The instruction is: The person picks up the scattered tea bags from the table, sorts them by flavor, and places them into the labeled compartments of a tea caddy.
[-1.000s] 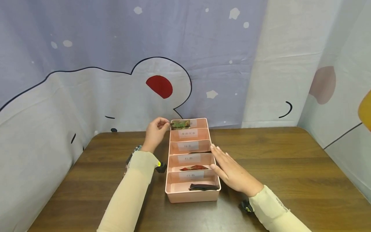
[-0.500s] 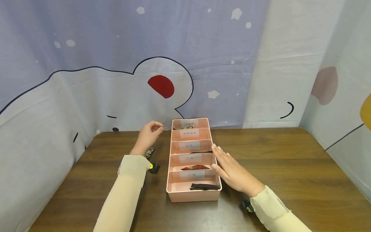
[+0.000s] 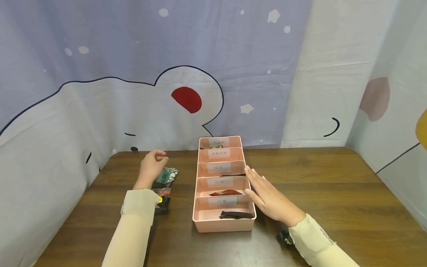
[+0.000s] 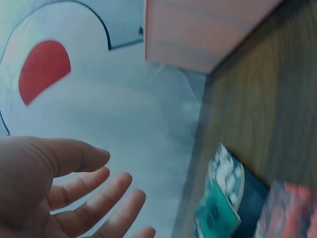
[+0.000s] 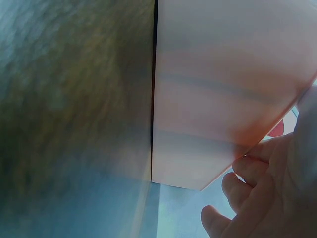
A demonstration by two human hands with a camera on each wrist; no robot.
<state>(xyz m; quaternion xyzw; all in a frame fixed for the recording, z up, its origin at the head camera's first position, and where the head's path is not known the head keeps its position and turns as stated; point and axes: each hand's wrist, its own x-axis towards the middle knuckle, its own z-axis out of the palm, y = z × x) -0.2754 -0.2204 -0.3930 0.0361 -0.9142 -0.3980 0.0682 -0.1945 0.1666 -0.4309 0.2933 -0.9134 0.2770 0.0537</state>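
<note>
In the head view my left hand is over the left of the table, just above some packets. The left wrist view shows its fingers loosely bent and apart, holding nothing. Under it lie a dark packet with a white pattern and a green patch and a reddish packet. My right hand touches the right rim of a pink divided box, fingers nearly straight. A greenish packet sits in the farthest compartment, a red packet in the second nearest, and a black packet in the nearest.
The compartments bear white paper labels with printed characters. In the middle one, a thin dark edge of another packet shows. A wooden table carries everything, and a patterned curtain hangs behind its far edge.
My left hand has let go of the green packet, which dropped lower into the farthest compartment. That hand then moved left and toward me over the table packets. My right hand stays put.
</note>
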